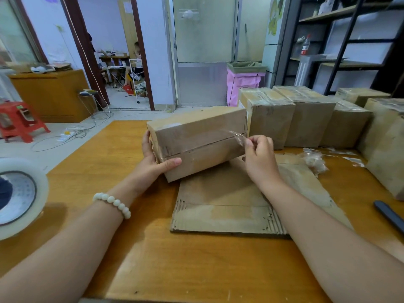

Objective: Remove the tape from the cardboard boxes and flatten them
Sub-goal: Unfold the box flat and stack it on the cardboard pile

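Cardboard box (196,141) is sitting tilted at the middle of the desk (131,248), seam face towards the camera. Its lower edge appears to be resting on the flattened carton (218,204) lying just nearer the front edge. Taped boxes (306,119) are standing in a row along the far right edge.

The left hand (153,160) is gripping the box's left end, thumb lying across the near face and fingers curling round behind. The right hand (260,156) is pinching the tape strip (237,136) at the box's right end, where it is lifting off the seam.

Judgement: the box is looking light and probably empty, stiff at its corners but yielding mid-panel, so bracing at an end corner is suiting it. The strip is looking thin, clingy and liable to tear, so pinching close to the peel line is advisable.
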The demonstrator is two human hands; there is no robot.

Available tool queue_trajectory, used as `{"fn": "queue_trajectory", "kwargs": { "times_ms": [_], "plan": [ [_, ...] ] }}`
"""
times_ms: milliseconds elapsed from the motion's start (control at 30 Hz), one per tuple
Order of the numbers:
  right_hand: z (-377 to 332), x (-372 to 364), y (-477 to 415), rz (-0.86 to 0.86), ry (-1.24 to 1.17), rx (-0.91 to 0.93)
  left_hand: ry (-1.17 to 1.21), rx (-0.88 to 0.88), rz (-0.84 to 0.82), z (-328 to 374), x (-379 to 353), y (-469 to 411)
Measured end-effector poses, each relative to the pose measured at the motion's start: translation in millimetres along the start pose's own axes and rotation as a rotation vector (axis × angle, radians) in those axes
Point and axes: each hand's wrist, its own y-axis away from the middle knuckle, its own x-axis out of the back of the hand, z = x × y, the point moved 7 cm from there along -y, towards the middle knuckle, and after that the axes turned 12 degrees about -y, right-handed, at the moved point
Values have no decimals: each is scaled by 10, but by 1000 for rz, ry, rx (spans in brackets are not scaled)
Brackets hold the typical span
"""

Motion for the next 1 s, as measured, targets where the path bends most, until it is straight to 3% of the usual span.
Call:
{"fn": "queue_trajectory", "kwargs": {
  "times_ms": [233, 400, 600, 1000],
  "plan": [
    [-50, -51, 5, -71, -135, 28, 86, 26, 37, -23, 90, -29],
    [4, -93, -1, -102, 72, 46, 60, 29, 66, -18, 95, -39],
    [39, -40, -44, -100, 109, 28, -28, -19, 137, 46, 74, -34],
    [-144, -128, -3, -123, -77, 37, 104, 17, 202, 42, 46, -52]
  ]
}}
